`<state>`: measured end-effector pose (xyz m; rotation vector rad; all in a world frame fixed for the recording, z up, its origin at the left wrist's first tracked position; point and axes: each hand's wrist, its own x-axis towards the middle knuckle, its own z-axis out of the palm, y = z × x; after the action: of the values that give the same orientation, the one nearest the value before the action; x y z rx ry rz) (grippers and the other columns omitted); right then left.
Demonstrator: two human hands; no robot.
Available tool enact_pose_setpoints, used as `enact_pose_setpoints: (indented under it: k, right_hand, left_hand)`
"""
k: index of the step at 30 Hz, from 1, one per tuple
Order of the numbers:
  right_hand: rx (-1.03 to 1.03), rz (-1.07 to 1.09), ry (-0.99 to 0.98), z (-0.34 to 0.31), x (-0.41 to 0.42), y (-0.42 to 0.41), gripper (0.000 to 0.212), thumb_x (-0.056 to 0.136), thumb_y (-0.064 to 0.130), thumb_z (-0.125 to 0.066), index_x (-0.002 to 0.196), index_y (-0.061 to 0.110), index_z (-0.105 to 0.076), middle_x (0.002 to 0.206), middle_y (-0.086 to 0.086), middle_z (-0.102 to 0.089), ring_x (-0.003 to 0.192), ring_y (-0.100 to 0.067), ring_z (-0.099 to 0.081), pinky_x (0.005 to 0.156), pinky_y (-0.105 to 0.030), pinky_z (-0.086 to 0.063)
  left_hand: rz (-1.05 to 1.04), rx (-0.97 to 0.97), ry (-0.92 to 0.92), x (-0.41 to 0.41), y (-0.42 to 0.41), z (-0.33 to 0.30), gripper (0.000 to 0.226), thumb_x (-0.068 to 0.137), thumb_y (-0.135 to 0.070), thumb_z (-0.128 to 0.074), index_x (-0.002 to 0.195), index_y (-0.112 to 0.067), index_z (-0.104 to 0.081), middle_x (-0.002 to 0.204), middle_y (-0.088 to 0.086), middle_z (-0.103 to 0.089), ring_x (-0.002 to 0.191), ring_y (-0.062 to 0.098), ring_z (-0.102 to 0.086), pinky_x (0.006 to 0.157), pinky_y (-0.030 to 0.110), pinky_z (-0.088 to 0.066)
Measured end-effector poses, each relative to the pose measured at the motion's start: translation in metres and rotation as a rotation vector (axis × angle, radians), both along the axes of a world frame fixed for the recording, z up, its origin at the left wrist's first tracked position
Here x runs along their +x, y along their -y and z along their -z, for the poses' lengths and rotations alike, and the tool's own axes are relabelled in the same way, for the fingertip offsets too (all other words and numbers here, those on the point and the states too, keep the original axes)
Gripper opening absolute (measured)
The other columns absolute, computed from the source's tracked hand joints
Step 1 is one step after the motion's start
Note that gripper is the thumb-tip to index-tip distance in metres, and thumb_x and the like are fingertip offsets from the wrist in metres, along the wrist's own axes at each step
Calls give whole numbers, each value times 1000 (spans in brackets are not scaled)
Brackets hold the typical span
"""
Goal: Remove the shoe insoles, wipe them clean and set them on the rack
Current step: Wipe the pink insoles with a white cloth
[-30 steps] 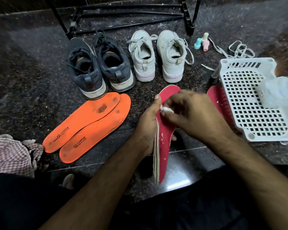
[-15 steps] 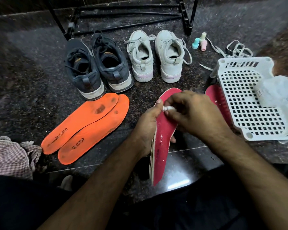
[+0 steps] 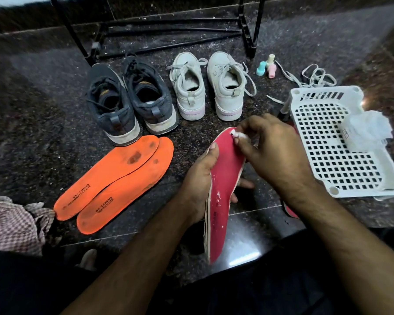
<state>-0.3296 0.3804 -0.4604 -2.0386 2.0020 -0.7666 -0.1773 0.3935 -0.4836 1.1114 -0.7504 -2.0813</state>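
From the head camera, we've got the red insole (image 3: pixel 223 178) held up off the floor in our left hand (image 3: pixel 198 185), fingers curled round its near-left edge and clamped at mid-length. Its long axis runs away from us, toe far, heel toward our lap. Our right hand (image 3: pixel 273 153) sits at the toe end, fingertips pinched tight on a small white wad (image 3: pixel 238 135) pressed against the red face. White flecks dot the heel half, so we'd say the wipe wants to travel down toward us, and the right hand is the one placed for it. The orange insoles (image 3: pixel 114 183) lie flat to the left, the white rack (image 3: pixel 328 142) just right.
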Motion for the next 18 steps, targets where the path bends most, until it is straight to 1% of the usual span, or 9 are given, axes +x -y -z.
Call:
enact_pose_setpoints:
  k: [1,3,5,8,10,12,14,16,18]
  right_hand:
    - [12,-47,38,-1,2,-2,16,86,37,-67,98,27,-64,91,5,-61,85,-19,-62,76,-39,-53]
    - [128,-226,77,2,16,-12,13,84,34,-69,93,26,-66,87,6,-62,80,-16,-61,75,-39,-52]
    - [241,-318,43,7,26,-19,12,83,35,-69,91,27,-64,84,8,-61,77,-15,-59,73,-40,-53]
    - [225,-201,-36,7,14,-13,17,81,43,-69,94,33,-63,90,10,-63,83,-14,-62,73,-39,-55]
    - [136,-81,-61,2,2,-6,18,83,42,-69,97,32,-63,94,9,-63,88,-16,-63,73,-38,-55]
    - [57,-32,-63,0,-1,-3,17,85,40,-68,97,29,-63,94,8,-61,88,-19,-63,72,-39,-54]
    - [81,-128,-29,3,8,-8,17,84,39,-68,96,28,-64,92,7,-60,85,-20,-63,73,-41,-54]
    - [179,-261,-16,6,21,-17,16,84,42,-66,94,29,-65,88,8,-59,83,-18,-63,73,-41,-55]
    - [202,-243,-54,7,21,-17,18,85,45,-67,96,32,-67,91,8,-62,86,-17,-64,73,-39,-55]
  left_hand:
    - [-16,9,-11,0,1,2,52,105,-49,-30,124,-9,-59,81,11,-71,55,26,-68,36,27,-46]
    - [-50,50,-26,1,3,5,50,104,-51,-33,111,-11,-61,68,6,-65,45,19,-60,35,26,-46]
    - [-62,71,-14,0,3,9,48,102,-53,-36,109,-13,-61,66,5,-62,42,17,-56,35,25,-45]
    - [-68,18,14,-3,1,10,41,104,-48,-36,109,-15,-60,72,10,-60,43,20,-56,35,24,-42]
    - [-42,-12,36,-3,0,9,42,106,-45,-32,118,-14,-57,77,12,-68,49,26,-63,36,24,-40]
    - [-31,-25,60,-2,0,7,48,106,-46,-29,125,-10,-54,77,13,-70,47,25,-65,35,23,-39]
    - [-43,-16,59,-1,1,9,53,105,-48,-31,126,-5,-53,68,11,-66,41,20,-59,34,23,-39]
    - [-82,12,43,-1,2,11,49,104,-50,-35,121,-8,-55,61,5,-59,37,16,-52,33,23,-39]
    - [-77,16,62,-1,3,12,51,104,-51,-35,121,-8,-56,62,6,-59,39,17,-52,34,23,-39]
